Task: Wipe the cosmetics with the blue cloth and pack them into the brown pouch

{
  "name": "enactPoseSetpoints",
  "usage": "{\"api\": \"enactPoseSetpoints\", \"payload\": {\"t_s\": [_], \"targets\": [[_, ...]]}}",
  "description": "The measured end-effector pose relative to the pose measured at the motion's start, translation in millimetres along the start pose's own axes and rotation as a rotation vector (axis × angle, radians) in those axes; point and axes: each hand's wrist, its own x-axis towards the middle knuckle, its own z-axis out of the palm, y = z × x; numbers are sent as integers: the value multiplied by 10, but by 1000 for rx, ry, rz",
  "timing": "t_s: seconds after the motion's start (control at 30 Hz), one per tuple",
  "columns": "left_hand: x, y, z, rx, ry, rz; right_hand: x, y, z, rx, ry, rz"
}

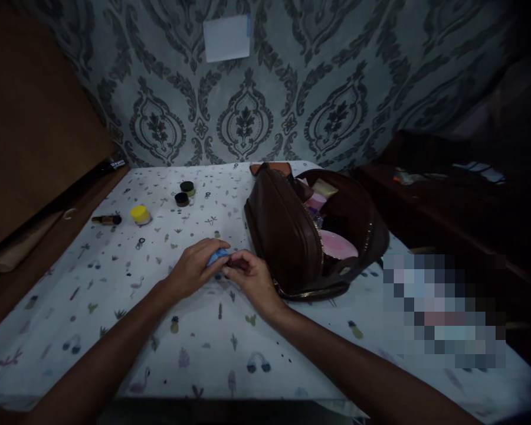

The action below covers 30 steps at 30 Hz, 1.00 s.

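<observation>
My left hand and my right hand meet at the middle of a white patterned tablecloth. Both are closed around a small blue object, which shows between the fingers; most of it is hidden, so I cannot name it. Just right of my right hand lies an open brown zip bag on its side. Pink items and other small things show inside it.
A yellow-lidded jar, two small dark-lidded jars and a small dark bottle lying flat sit at the table's far left. A brown board leans at the left. A dark shelf stands on the right.
</observation>
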Motion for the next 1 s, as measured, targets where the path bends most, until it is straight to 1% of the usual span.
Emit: {"api": "enactPoseSetpoints", "payload": {"t_s": [0.07,0.13,0.23,0.3,0.37,0.5,0.53,0.6,0.7,0.77,0.87,1.0], "targets": [[10,-70,-61,18,-58,-49,-8,-18,1,-15,-3,-17],[25,-153,-137,33,-91,-104,-18,-36,3,-14,-11,-20],[41,-232,-209,40,-86,-158,-31,-55,8,32,-36,34],[43,-223,-206,34,-79,-185,-35,-59,12,68,-48,83],[38,-166,-172,12,-60,-192,-34,-57,16,89,-55,102],[30,-16,-103,-130,-7,-132,-20,-43,13,112,-60,75],[31,4,-100,-166,-15,-118,-17,-39,8,111,-57,67],[40,9,-119,-206,-66,-113,-14,-32,-3,95,-49,49],[59,-49,-188,-202,-157,-167,-14,-24,-18,52,-47,25],[68,-94,-237,-193,-197,-206,-16,-23,-20,36,-48,19],[73,-121,-285,-191,-221,-238,-20,-38,-11,32,-50,27],[71,-80,-298,-198,-240,-257,-31,-79,5,6,-66,34]]}}
